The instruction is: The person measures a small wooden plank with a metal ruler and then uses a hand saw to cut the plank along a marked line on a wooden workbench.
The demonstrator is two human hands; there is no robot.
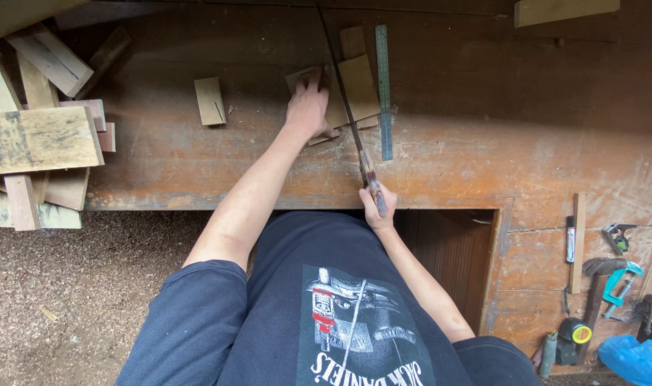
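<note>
Worn wooden desk [197, 161], scratched and orange-stained, sawdust-covered floor below it. Left hand [309, 107] pressed flat, fingers spread, on a thin wood piece [354, 89] lying on the desk; not gripping, just pinning it down. Right hand [378, 207] closed around the handle of a hand saw [351, 121], near the desk's front edge; the blade runs away from the body, passing just right of the left hand and across the wood piece. Step in hand, as judged: sawing the piece along a line, mid-stroke. Continuing the cut calls for steady downward pressure from the left hand and a straight pull and push from the right, keeping the blade clear of the left thumb. One steel ruler [384, 93] lies just right of the saw, parallel to it. One small loose wood block [210, 101] sits left of the left hand, apart. Far left: a stack of offcut boards [40, 139], several, exact count unclear. Far right of the right hand: one marker pen [570, 239], one teal clamp [619, 282], one tape roll [577, 332], one blue plastic bag [636, 357].
</note>
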